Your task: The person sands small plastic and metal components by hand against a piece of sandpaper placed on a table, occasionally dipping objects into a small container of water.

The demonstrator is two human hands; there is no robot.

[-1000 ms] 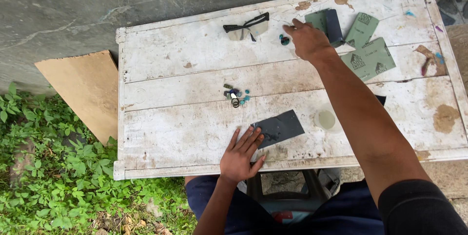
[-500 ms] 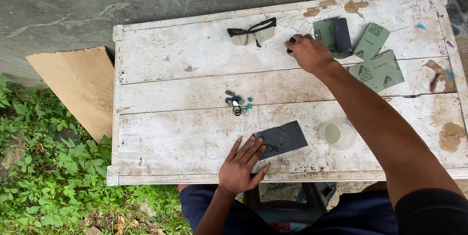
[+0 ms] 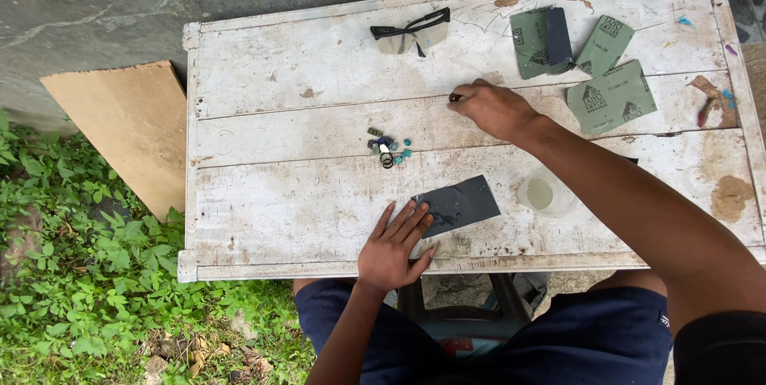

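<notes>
The left hand [image 3: 392, 248] lies flat and open at the near edge of a worn white wooden table [image 3: 263, 201]. Its fingers are spread, and the fingertips [image 3: 420, 217] press on the left end of a dark grey sheet of sandpaper [image 3: 461, 205], which lies flat on the near plank. This hand grips nothing; it only holds the sheet down.

The right hand [image 3: 496, 108] reaches to the middle of the table, with the fingers curled together. It pinches a small dark object [image 3: 453, 98] at the fingertips; what the object is, I cannot tell, because it is too small.

Between the two hands, a little to the left, lies a small heap of tiny parts [image 3: 387, 148], some turquoise and some of metal. Just to the right of the sandpaper stands a small clear round cup [image 3: 544, 193]. At the far side lie safety glasses [image 3: 411, 31]. At the far right lie several green sandpaper sheets [image 3: 611, 98], and a dark one is on top of one of them. To the left of the table a brown board [image 3: 128, 126] leans over green plants [image 3: 72, 273].
</notes>
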